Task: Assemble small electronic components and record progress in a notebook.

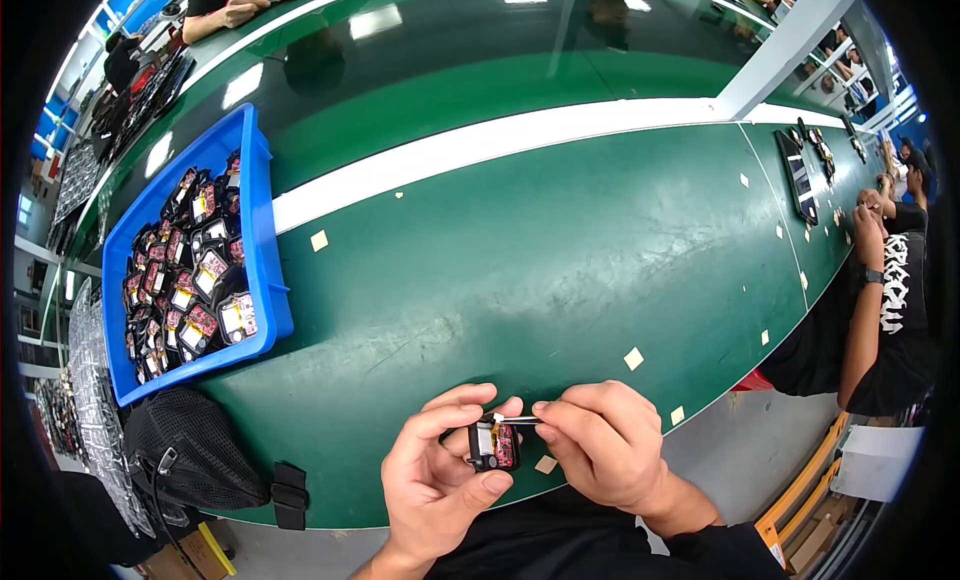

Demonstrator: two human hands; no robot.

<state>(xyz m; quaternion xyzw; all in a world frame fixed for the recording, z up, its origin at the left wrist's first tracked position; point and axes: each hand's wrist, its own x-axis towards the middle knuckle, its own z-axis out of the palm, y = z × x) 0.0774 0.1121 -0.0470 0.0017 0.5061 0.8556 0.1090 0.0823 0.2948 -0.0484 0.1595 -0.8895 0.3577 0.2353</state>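
My left hand (428,485) is closed around a small black device housing (497,447) near the front edge of the green table. Inside the open housing show a red circuit board, a silvery block and a bit of yellow tape. In my right hand (612,448), thumb and fingers pinch a pair of thin metal tweezers (522,420). The tips point left and meet the top edge of the housing, beside a small pale piece. Whether they grip that piece is too small to tell.
To the left stands a blue bin (262,230) piled with many similar housings. A black mesh bag (190,450) with a strap lies in front of it. Small yellow paper squares (634,359) dot the green table (450,270). A co-worker (890,290) sits at the right, near a black tray (797,178).
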